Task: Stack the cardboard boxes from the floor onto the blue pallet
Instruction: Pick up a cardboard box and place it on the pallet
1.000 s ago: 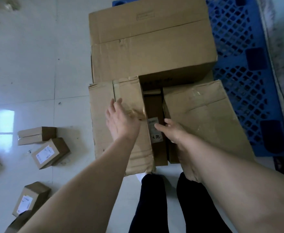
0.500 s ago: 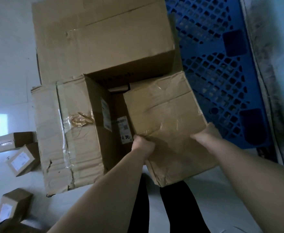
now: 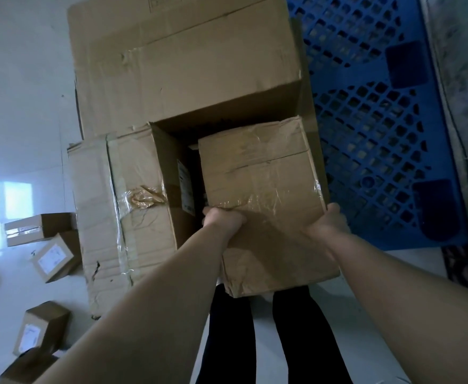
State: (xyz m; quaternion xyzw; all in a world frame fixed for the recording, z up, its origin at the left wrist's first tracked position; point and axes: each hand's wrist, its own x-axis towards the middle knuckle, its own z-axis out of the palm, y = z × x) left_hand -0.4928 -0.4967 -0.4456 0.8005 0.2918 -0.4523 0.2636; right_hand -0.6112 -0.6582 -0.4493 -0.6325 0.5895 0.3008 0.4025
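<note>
Pale glossy tiled floor (image 3: pixel 25 106), with a window's reflection (image 3: pixel 3 200) at far left. Gripped between both hands, a creased, tape-wrapped cardboard box (image 3: pixel 260 184) at the near left corner of the blue pallet (image 3: pixel 379 134), near end jutting out above two legs in black trousers (image 3: pixel 227 342); resting on something or carried clear, cannot tell. On its left edge, the left hand (image 3: pixel 221 218), curled over the rim with fingers tucked down the side and out of sight. On its right edge, the right hand (image 3: pixel 329 223), wrapped round the corner, fingertips hidden behind the cardboard. Just to the left, across a narrow dark gap, a battered taped box (image 3: pixel 127 217) bound with crumpled brown and clear tape, with a white label (image 3: pixel 184 189) on the face toward the gap. Behind both, a much larger plain box (image 3: pixel 183 65), its shadowed front face just above the held one. To the right, bare blue lattice. Farther out on the tiles at left, four small boxes (image 3: pixel 54 256), two with white labels showing, the nearest just beside the taped box.
</note>
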